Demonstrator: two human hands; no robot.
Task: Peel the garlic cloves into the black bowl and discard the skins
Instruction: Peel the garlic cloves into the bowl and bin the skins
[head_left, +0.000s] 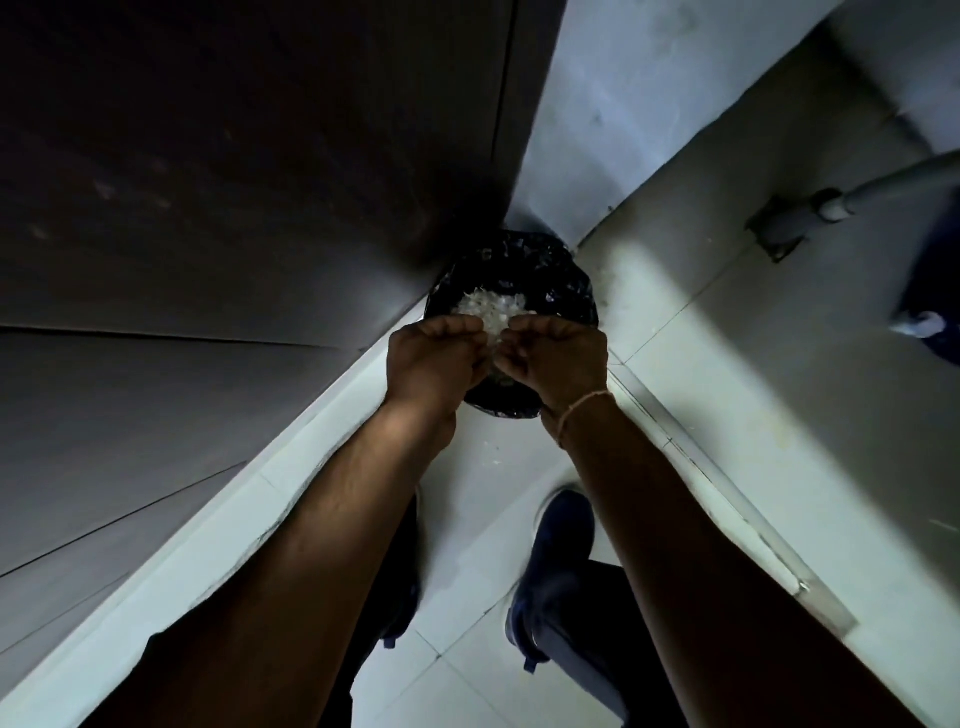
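Observation:
A bin lined with a black plastic bag (563, 275) stands on the floor in a corner. A pile of white garlic skins (488, 309) lies inside it. Both my hands hover side by side over the bin's near edge. My left hand (434, 358) and my right hand (553, 356) have their fingers curled inward, and white skins show in the gap between them. Whether either hand grips skins is unclear. The black bowl and the garlic cloves are out of sight.
A dark cabinet side (234, 208) rises on the left, a pale wall (623, 104) behind the bin. My dark blue shoes (556, 561) stand on white floor tiles. A few skin scraps (491, 452) lie on the floor. A grey pipe (831, 202) enters the floor at right.

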